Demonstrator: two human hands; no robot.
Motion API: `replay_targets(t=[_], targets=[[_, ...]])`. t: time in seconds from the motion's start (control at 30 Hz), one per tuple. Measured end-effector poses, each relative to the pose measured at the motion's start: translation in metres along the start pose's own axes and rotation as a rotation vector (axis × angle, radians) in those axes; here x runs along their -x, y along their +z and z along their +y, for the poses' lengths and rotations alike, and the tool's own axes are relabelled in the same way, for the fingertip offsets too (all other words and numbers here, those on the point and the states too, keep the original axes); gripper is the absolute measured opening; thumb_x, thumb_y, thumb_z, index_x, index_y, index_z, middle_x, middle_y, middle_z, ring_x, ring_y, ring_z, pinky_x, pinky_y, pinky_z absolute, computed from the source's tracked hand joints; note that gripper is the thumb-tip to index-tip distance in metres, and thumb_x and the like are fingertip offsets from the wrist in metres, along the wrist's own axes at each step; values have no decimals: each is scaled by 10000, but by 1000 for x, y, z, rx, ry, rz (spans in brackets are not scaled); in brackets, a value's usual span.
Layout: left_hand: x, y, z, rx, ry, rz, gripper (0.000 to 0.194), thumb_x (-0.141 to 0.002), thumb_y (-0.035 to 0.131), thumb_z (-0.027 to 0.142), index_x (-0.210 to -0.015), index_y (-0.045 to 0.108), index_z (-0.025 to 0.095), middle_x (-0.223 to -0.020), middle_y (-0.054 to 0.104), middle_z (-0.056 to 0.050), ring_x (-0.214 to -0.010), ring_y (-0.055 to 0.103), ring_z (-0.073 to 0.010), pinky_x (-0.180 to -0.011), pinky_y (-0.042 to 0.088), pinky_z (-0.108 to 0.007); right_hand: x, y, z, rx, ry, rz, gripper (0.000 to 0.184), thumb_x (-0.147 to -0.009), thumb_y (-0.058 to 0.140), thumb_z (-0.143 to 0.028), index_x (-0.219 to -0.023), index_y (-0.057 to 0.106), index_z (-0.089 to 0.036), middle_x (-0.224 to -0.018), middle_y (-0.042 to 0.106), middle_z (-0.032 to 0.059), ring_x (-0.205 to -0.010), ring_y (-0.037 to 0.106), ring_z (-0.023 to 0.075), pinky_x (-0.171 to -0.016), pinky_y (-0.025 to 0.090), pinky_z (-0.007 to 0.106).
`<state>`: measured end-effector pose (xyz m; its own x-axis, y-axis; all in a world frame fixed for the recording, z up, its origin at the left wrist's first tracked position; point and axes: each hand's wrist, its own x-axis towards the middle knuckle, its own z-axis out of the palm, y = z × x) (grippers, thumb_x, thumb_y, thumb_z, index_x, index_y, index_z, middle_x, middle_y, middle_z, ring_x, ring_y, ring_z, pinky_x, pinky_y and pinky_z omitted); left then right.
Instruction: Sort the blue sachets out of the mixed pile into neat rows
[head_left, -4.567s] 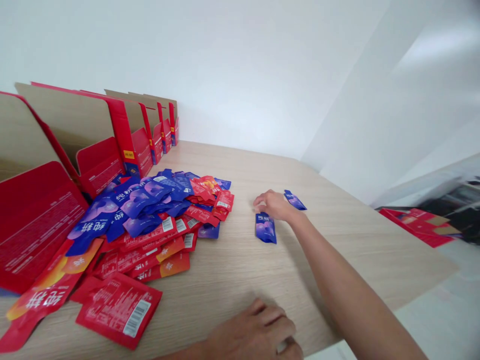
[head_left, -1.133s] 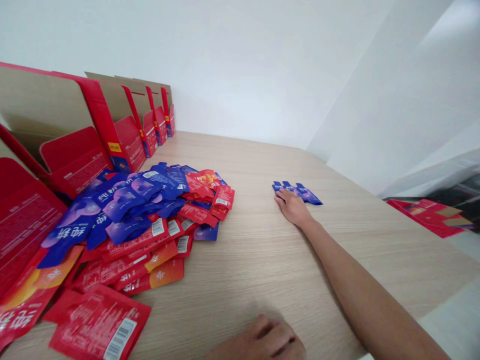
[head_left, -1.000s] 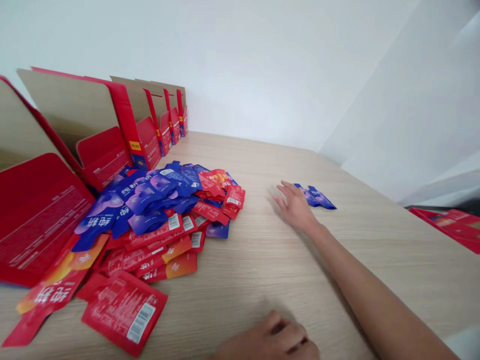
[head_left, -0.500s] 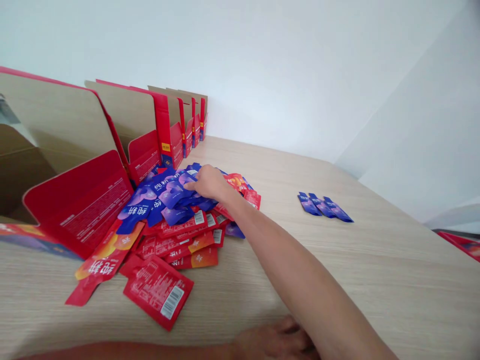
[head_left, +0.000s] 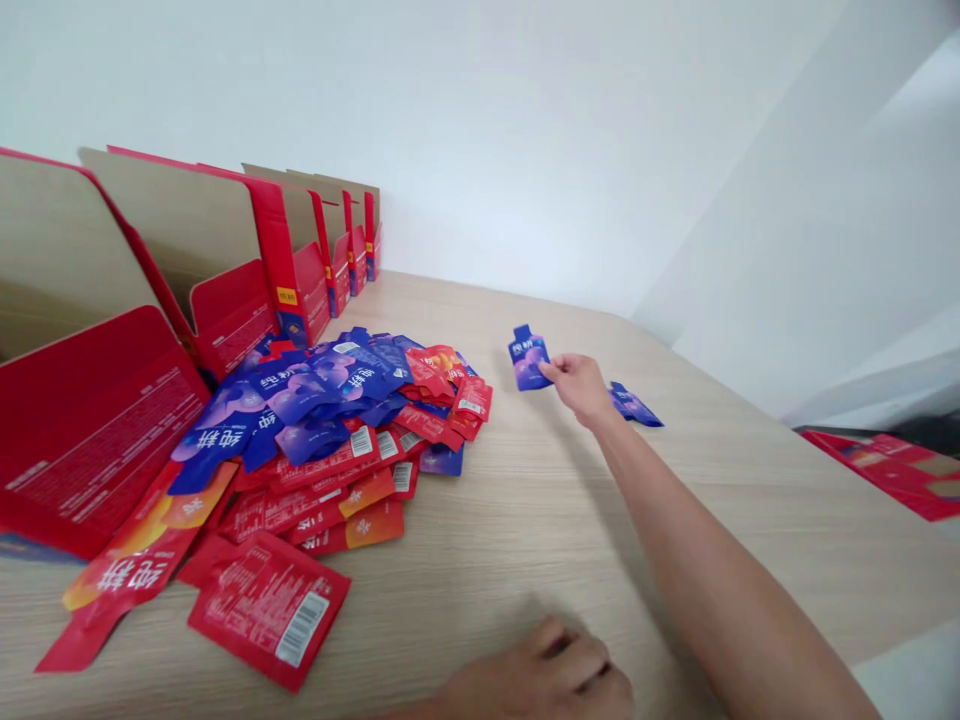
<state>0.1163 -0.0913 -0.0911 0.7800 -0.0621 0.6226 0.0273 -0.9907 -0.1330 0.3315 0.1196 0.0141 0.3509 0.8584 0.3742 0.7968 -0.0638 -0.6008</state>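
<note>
I see the fingers [head_left: 553, 368] of the right hand [head_left: 583, 388] pinching a blue packet [head_left: 528, 360] by its lower corner, over the bench [head_left: 480, 560]. Other blue packets [head_left: 637, 406] lie just beside that hand. I cannot tell whether the curled left hand [head_left: 551, 675] holds anything. A mixed packet pile [head_left: 330, 390] fronts open red boxes [head_left: 97, 420].

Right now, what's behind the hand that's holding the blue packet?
Just past the right hand, some blue packaging peeks out, lying on the table. The hand and wrist cover the rest, so how many packets are there can't be seen.
</note>
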Motion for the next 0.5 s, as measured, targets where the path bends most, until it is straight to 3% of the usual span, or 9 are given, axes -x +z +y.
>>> replay_targets(t=[0.07,0.13,0.23,0.3,0.37,0.43,0.5], targets=[[-1,-3,-1,-9,19,-18,130,-1006,682,287,-948,615,191,-941,616,19,-901,584,-140,-710,368,-309,3,-10,42,74,64,-1,372,-844,676,-485,-617,598,-201,-591,625,25,-585,569,176,-596,429,287],[-2,-4,-2,-25,18,0,151,-993,698,276,-925,596,188,-912,593,21,-898,574,-145,-700,353,-314,9,-13,69,145,100,0,333,-840,685,-450,-631,625,-197,-634,667,53,-629,619,209,-654,472,320],[-2,0,-1,-25,-6,53,157,-985,699,253,-906,585,180,-893,589,25,-889,559,-144,-701,349,-314,22,-12,85,227,81,34,264,-881,648,-389,-933,751,-151,-981,770,167,-964,698,311,-882,514,426],[-1,4,0,-13,-24,84,157,-980,704,240,-896,589,173,-905,603,25,-893,552,-138,-710,360,-311,31,-10,87,276,-15,24,390,-920,628,-388,-1219,733,-160,-1340,695,207,-1284,595,359,-1068,442,522],[0,7,1,-8,-26,92,121,-975,710,228,-933,611,171,-939,622,25,-905,552,-133,-722,373,-305,39,-8,87,371,-159,-54,458,-969,602,-426,-1379,680,-237,-1595,524,159,-1502,396,380,-1185,303,638],[0,7,2,-16,-28,94,91,-984,699,229,-970,629,172,-966,631,26,-911,553,-129,-725,383,-297,43,-6,86,481,-234,-177,460,-1028,526,-475,-1439,647,-307,-1699,395,93,-1590,229,407,-1193,188,761],[-1,5,1,-21,-52,130,93,-1003,672,225,-940,635,167,-959,630,28,-899,550,-117,-712,388,-283,42,-3,85,531,-180,-281,493,-1073,420,-508,-1496,599,-331,-1729,335,66,-1609,161,436,-1153,162,843]])
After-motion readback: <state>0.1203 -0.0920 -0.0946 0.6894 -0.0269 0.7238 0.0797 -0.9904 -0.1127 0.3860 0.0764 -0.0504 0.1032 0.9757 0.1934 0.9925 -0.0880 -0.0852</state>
